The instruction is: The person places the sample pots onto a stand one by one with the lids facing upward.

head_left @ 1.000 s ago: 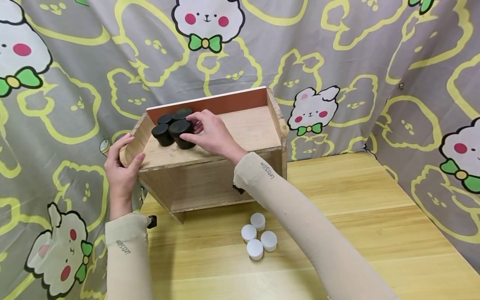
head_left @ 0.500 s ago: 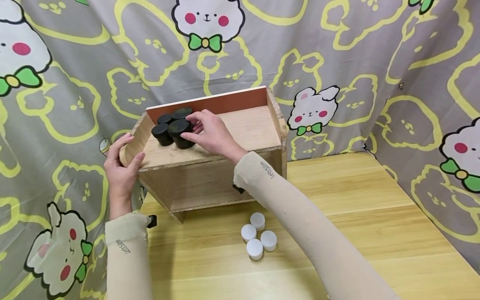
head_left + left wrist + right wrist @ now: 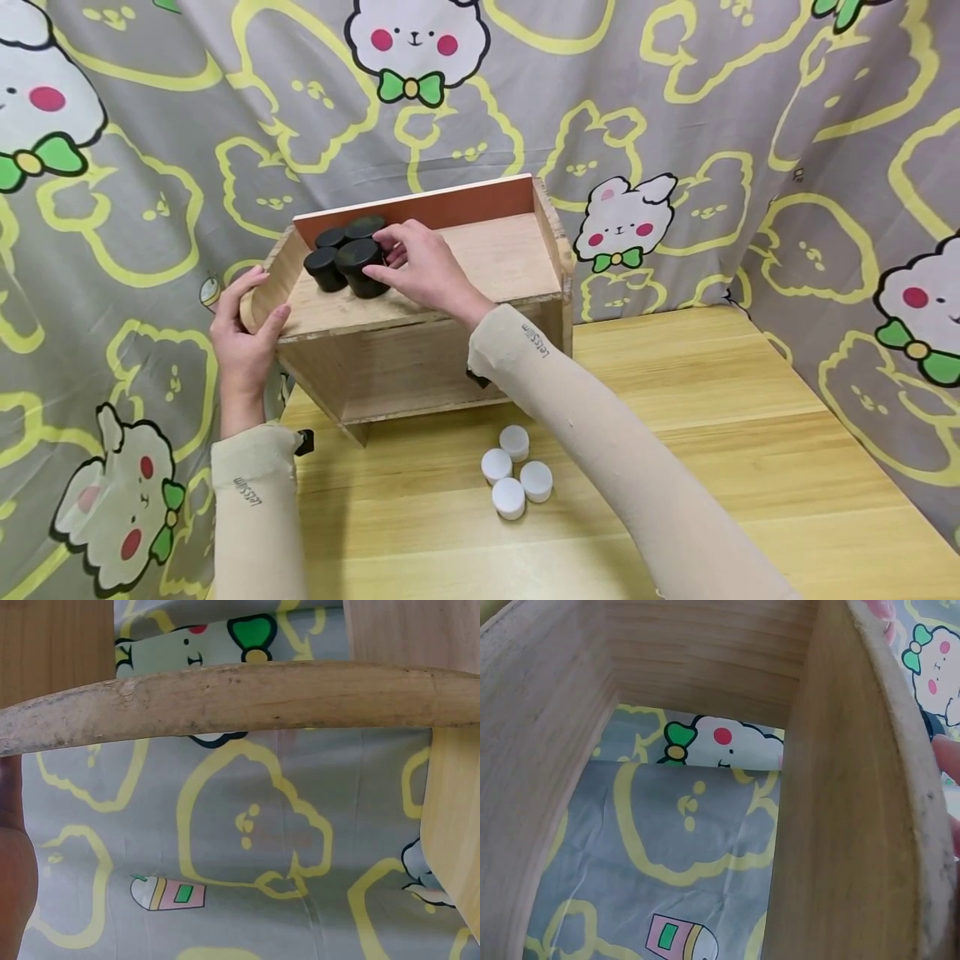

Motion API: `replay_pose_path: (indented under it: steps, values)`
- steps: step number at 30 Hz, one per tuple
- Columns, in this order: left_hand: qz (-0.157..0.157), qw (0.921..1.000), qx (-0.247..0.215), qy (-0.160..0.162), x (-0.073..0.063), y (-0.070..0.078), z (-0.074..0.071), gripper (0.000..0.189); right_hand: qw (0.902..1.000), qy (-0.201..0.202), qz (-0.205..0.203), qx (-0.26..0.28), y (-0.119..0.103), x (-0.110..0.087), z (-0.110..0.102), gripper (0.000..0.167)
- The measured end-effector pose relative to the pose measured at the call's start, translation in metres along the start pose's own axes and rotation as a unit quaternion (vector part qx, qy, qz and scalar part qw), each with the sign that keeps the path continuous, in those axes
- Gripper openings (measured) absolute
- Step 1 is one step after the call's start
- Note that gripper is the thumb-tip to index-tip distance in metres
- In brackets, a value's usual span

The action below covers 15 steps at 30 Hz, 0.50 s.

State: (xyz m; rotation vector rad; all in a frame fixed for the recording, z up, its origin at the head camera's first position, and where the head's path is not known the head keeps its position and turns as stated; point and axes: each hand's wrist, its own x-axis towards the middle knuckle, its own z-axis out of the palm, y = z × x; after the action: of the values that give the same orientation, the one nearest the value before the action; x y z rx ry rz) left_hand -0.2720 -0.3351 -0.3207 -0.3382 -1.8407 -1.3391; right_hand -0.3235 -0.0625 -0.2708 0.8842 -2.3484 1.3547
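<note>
Several black jars (image 3: pixel 347 255) stand together on the top shelf of a wooden shelf unit (image 3: pixel 450 333), near its back left corner. My right hand (image 3: pixel 408 265) curls its fingers round the front black jar (image 3: pixel 362 267). My left hand (image 3: pixel 247 321) grips the rounded left edge of the shelf unit. The left wrist view shows that worn wooden edge (image 3: pixel 240 697) close up against the patterned cloth. In the right wrist view I look into the hollow of the shelf unit (image 3: pixel 832 825), with a fingertip at the right border.
Several white jars (image 3: pixel 516 473) sit in a cluster on the yellow wooden table (image 3: pixel 712 433) in front of the shelf unit. A grey cloth (image 3: pixel 675 100) with cartoon rabbits hangs behind and at both sides.
</note>
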Motion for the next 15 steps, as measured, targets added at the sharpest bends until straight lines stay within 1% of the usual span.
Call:
replay_pose_path:
  steps: [2,6,11,15]
  values:
    - [-0.002,1.0,0.004,0.001,0.0,-0.001,-0.001,0.049,1.0,0.0,0.004,0.001,-0.001,-0.003,-0.002,0.046]
    - [0.013,0.9999,-0.002,-0.002,0.0,-0.003,-0.001,0.049,0.9999,-0.01,-0.002,0.003,-0.006,-0.014,-0.013,0.046]
    - [0.029,0.9994,-0.016,-0.01,0.001,-0.006,-0.001,0.049,0.9989,-0.02,-0.042,0.005,-0.012,-0.038,-0.034,0.045]
    - [0.033,0.9992,-0.017,-0.01,0.001,-0.006,-0.001,0.048,0.997,-0.026,-0.072,0.009,-0.013,-0.065,-0.05,0.042]
